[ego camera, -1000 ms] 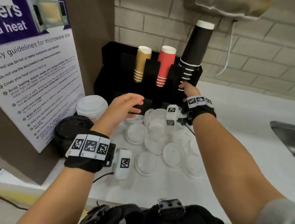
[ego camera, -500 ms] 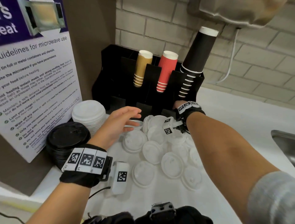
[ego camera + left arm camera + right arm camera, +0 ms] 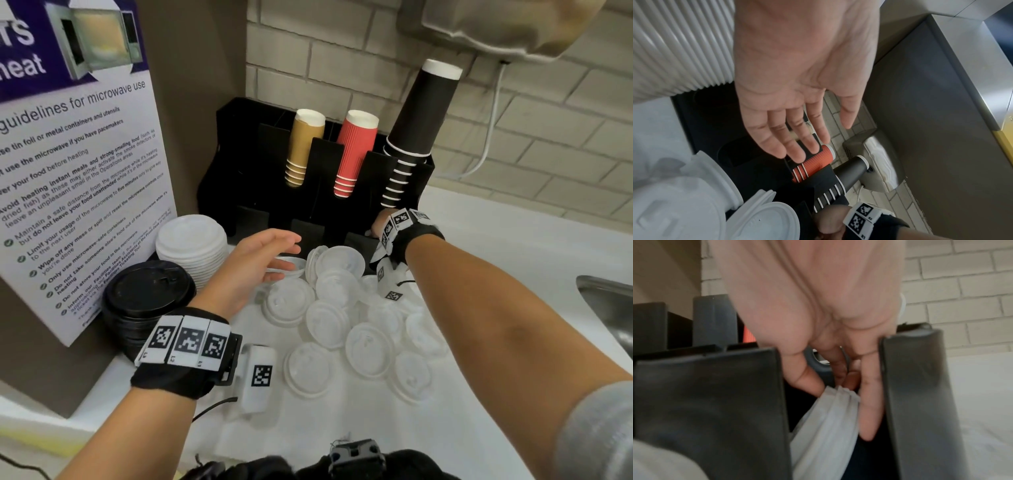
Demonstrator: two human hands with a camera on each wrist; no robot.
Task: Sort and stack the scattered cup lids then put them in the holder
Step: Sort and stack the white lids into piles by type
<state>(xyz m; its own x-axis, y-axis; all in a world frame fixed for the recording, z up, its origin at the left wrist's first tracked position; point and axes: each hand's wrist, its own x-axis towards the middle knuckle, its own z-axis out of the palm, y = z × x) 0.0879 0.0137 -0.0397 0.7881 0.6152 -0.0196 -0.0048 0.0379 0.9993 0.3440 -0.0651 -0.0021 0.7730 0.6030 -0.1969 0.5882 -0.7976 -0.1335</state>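
Several white lids [image 3: 368, 349] lie scattered on the white counter in front of the black holder [image 3: 239, 137]. My right hand [image 3: 378, 228] reaches into the holder's low right slot, under the black cups [image 3: 418, 126]. In the right wrist view this hand [image 3: 838, 386] pinches a small stack of white lids [image 3: 826, 418] between two black slot walls [image 3: 920, 402]. My left hand [image 3: 263, 260] hovers open just above the rear lids. The left wrist view shows its palm and straight fingers [image 3: 807, 146] holding nothing.
A tall stack of white lids [image 3: 191, 243] and a stack of black lids [image 3: 147, 294] stand at the left, beside a microwave poster [image 3: 68, 171]. Tan cups [image 3: 301, 150] and red cups [image 3: 352, 154] sit in the holder. A steel sink [image 3: 606, 308] borders the right.
My right hand has dropped from beside the black cups down into the holder's low right slot. My left hand has stayed open, sinking slightly toward the lids.
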